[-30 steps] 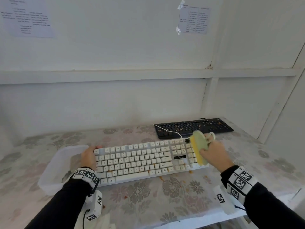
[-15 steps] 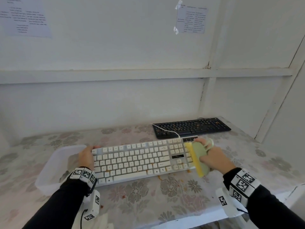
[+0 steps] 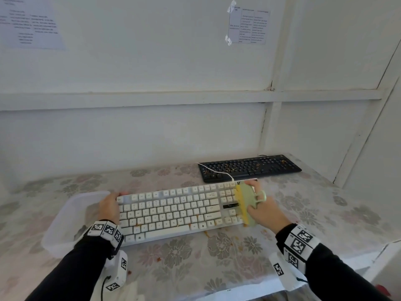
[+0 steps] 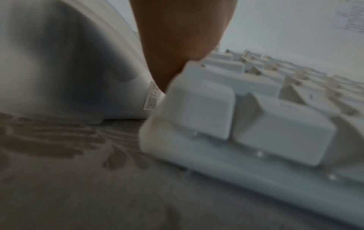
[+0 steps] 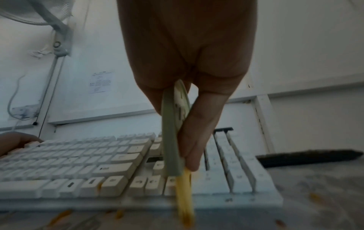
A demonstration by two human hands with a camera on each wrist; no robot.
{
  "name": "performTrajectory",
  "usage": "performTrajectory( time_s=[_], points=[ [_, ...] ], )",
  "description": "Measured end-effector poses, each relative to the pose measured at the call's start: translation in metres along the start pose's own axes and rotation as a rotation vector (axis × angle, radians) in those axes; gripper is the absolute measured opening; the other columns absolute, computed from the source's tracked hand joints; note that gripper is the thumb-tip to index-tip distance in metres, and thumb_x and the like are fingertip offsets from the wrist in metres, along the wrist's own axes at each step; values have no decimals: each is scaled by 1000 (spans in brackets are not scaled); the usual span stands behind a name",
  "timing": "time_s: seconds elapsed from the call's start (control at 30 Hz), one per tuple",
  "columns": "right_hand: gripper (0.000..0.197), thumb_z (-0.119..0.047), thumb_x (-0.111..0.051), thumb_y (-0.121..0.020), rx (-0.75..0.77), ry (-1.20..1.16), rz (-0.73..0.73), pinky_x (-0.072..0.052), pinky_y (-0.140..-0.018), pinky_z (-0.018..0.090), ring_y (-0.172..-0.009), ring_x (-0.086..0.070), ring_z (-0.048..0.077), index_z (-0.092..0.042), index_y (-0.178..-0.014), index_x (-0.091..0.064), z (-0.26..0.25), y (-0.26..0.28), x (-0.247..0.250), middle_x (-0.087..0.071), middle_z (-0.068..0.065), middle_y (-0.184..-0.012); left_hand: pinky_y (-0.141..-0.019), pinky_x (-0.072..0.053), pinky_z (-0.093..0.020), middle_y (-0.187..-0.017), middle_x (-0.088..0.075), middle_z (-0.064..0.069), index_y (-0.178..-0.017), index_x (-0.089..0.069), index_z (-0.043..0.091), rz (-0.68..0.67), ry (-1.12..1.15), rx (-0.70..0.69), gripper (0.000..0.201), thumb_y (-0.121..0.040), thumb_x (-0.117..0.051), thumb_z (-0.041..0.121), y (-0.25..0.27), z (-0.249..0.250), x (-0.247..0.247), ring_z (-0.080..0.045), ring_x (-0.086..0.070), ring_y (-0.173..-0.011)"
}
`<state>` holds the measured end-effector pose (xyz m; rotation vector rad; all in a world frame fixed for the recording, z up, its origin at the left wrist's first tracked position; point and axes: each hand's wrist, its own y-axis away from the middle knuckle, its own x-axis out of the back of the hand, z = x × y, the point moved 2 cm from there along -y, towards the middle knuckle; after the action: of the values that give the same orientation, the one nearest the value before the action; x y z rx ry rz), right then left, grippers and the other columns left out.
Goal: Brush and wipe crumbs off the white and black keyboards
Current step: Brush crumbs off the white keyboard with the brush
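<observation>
A white keyboard (image 3: 173,211) lies across the flowered table, orange crumbs among its lower keys. My right hand (image 3: 263,210) grips a pale green brush (image 3: 247,203) with yellow bristles (image 5: 184,197), pressed onto the number pad at the keyboard's right end. In the right wrist view the fingers (image 5: 195,140) pinch the green brush body (image 5: 171,147) from both sides. My left hand (image 3: 109,206) holds the keyboard's left end (image 4: 177,124), thumb (image 4: 183,35) over its edge. A black keyboard (image 3: 249,167) with orange crumbs lies behind, at the right.
A clear plastic tub (image 3: 71,218) stands against the white keyboard's left end. Orange crumbs (image 3: 208,234) lie on the tablecloth in front of the keyboard. White walls close the back and right; the table's front edge (image 3: 238,293) runs near my wrists.
The brush came down from above the keyboard's right end onto the number pad and has swept left across it. The left hand has kept its hold.
</observation>
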<state>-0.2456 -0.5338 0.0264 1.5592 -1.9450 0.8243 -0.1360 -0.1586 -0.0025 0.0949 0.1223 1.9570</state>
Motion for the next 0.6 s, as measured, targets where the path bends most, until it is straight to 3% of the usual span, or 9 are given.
performTrajectory(
  time_s=[0.1, 0.17, 0.27, 0.33, 0.47, 0.6],
  points=[
    [64, 7, -46, -80, -2, 12, 8, -33, -34, 15, -38, -38, 10, -40, -120, -30, 0, 0, 7, -48, 3, -56, -60, -44, -32, -69, -60, -11, -78, -67, 12, 4, 6, -1, 32, -93, -39, 20, 2, 1, 0, -28, -55, -62],
    [64, 8, -47, -81, 49, -21, 76, -32, -35, 14, -37, -38, 7, -36, -125, -31, -6, -2, 8, -53, 7, -60, -60, -45, -32, -69, -59, -10, -74, -65, 14, 8, -16, -15, 33, -94, -38, 18, 1, 2, -1, -27, -54, -62],
    [63, 7, -48, -82, 144, -100, 105, -33, -39, 14, -38, -42, 5, -33, -128, -31, -16, 1, 1, -59, 13, -71, -77, -48, -41, -72, -62, -10, -72, -67, 17, 19, -59, -29, 37, -93, -37, 19, 1, 3, 1, -32, -59, -76],
    [62, 6, -48, -83, 164, -91, 77, -34, -40, 14, -40, -43, 5, -35, -125, -29, -16, 4, -7, -59, 12, -70, -80, -48, -43, -71, -62, -11, -73, -68, 17, 25, -79, -24, 37, -93, -37, 20, 2, 3, 2, -32, -60, -79],
    [64, 10, -45, -80, 139, -19, 67, -30, -39, 15, -37, -38, 6, -36, -123, -31, -6, 8, -8, -48, 1, -54, -66, -46, -34, -66, -61, -8, -73, -65, 17, 29, -43, -31, 36, -95, -37, 18, 6, 6, 0, -31, -58, -74],
    [62, 12, -44, -80, 138, -16, 99, -34, -37, 15, -38, -47, 3, -35, -118, -31, -17, 11, 5, -49, -2, -56, -55, -42, -29, -45, -60, 1, -71, -64, 17, 19, 2, -17, 35, -95, -37, 17, 13, 9, -1, -27, -54, -61]
  ],
)
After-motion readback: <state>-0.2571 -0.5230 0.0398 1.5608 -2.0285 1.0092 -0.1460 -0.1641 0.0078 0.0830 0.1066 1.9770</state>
